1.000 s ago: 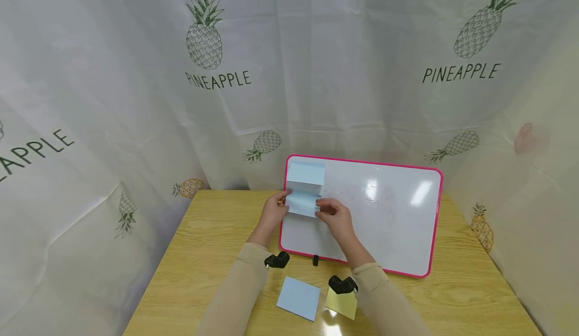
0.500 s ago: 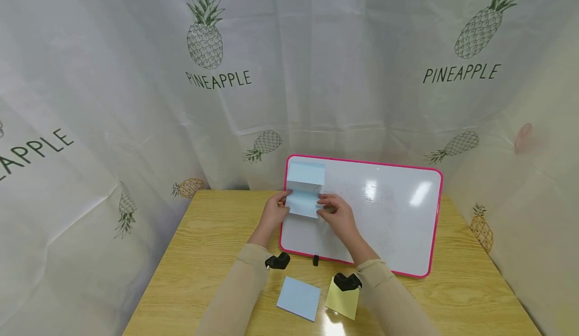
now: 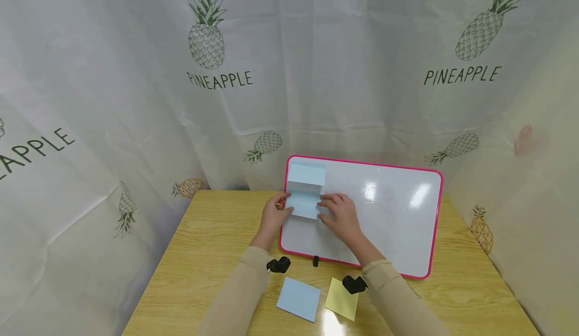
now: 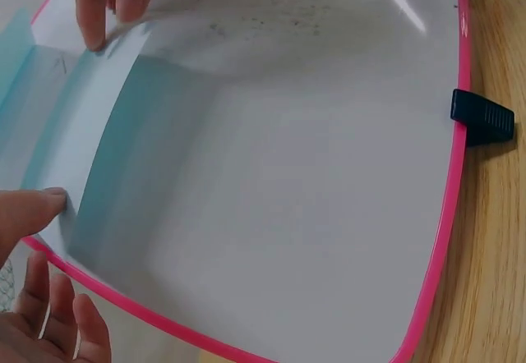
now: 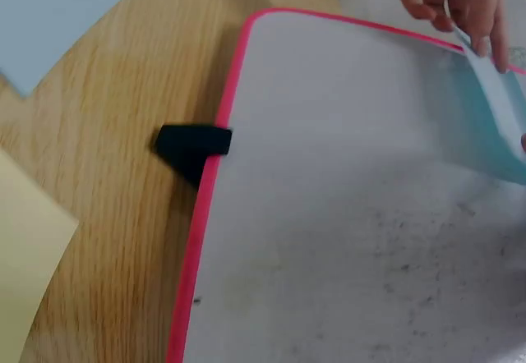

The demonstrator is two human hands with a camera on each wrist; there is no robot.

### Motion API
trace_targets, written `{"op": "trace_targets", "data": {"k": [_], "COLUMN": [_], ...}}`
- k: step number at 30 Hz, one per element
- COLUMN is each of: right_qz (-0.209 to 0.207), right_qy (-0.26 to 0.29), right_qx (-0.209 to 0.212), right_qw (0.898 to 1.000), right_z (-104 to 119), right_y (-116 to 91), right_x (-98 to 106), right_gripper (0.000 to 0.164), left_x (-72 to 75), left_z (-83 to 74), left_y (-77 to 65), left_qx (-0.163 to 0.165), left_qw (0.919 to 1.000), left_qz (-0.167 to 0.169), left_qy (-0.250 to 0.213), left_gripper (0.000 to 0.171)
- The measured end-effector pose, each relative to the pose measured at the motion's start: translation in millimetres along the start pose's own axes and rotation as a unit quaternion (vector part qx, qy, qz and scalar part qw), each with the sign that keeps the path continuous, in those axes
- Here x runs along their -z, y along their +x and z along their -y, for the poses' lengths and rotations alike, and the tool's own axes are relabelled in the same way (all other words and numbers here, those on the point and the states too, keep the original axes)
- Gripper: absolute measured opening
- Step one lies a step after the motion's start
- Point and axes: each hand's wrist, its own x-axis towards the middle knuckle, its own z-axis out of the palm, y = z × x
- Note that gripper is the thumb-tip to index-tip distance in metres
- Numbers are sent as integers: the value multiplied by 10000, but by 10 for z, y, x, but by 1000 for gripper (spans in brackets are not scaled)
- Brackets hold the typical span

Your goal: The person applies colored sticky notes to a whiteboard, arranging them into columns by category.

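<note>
Two pale blue sticky notes are on the left part of a whiteboard [image 3: 380,220] with a pink frame, one above the other. The upper note [image 3: 306,173] bends outward at its bottom. On the lower note [image 3: 304,205] my left hand [image 3: 273,216] rests its thumb and index finger along the left side, its other fingers loose past the board's edge. My right hand [image 3: 342,218] touches that note's right edge with extended fingertips. The left wrist view shows the lower note's bottom edge [image 4: 107,133] standing off the board, curved.
A blue sticky-note pad [image 3: 298,299] and a yellow one [image 3: 341,301] lie on the wooden table [image 3: 194,265] before the board. A black clip [image 3: 315,261] sits on the board's front edge. A pineapple-print curtain [image 3: 325,74] hangs behind.
My right hand has shifted slightly right, its fingers going from a pinch at the note's edge to more spread. My left thumb has slid a little right onto the note.
</note>
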Motion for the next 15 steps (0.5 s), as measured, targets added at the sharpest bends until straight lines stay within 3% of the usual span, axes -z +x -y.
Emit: {"op": "trace_targets", "data": {"k": [3,7,11,15], "right_qz": [54,415,644,580], "right_qy": [-636,-1233,-1333,-1258], "right_qx": [531,824,804,776], "right_qw": [9965,9881,9857,9873], "right_z": [-59,-106,-103,-95], "right_y": [-52,-133,-195,-202], "right_x": [5,9,-6,-28], "right_gripper": [32,51,63,64], "left_x": [4,31,61,57], "left_z": [18,25,13,1], "left_y": [1,3,-5,-7], "left_qx": [37,134,182,159], "left_qw": [9999,9999,9998,9997], "left_qz": [-94,-90,40,146], "left_qy": [11,-31,-73,-113], "left_gripper": [41,44,44,44]}}
